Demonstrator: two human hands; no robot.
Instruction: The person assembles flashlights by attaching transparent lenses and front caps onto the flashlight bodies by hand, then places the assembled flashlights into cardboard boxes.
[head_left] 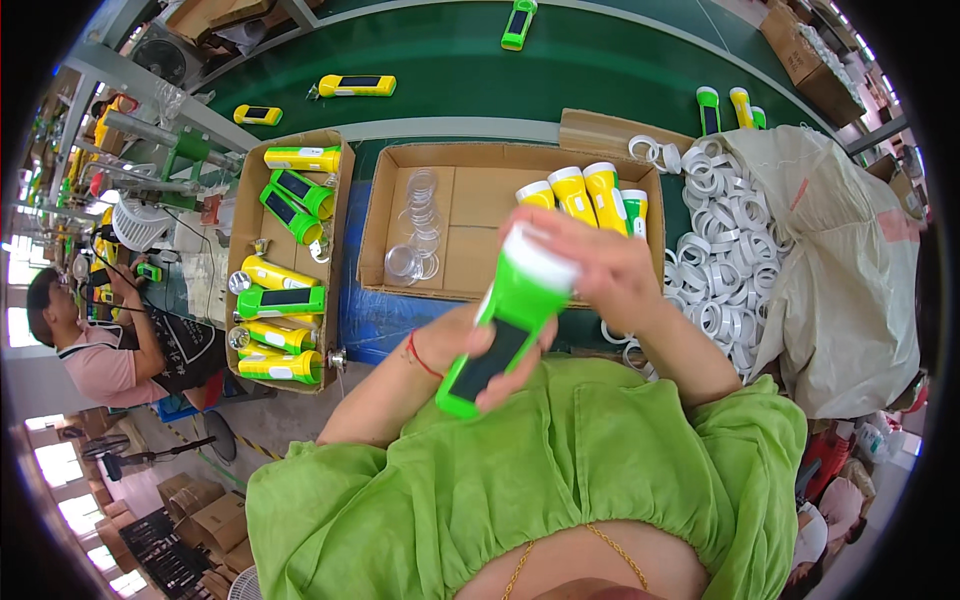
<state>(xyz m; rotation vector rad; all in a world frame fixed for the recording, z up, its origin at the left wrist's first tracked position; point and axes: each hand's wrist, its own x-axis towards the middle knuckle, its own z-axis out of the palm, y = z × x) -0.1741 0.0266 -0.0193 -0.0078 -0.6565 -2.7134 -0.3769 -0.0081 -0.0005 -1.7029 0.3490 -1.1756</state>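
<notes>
Light green cloth of the wearer's top [520, 450] fills the space nearest the camera, a gold chain [516, 572] lying at its neckline. Both forearms angle inward and the hands meet in front of the chest. The left hand [455, 342], a red cord at its wrist, is clamped around the lower body of a green flashlight [515, 295], its thumb by the dark panel and its fingers wrapped round the far side. The flashlight tilts, its tail toward the chest and its white head [540, 258] up and to the right. The right hand [612, 268] reaches across from the right, its fingers bent together over the white head; blur hides their exact contact. Behind the hands sits a shallow cardboard box [480, 210] with yellow flashlights [573, 197] and clear discs [423, 220]; loose white rings [722, 250] are heaped to its right.
</notes>
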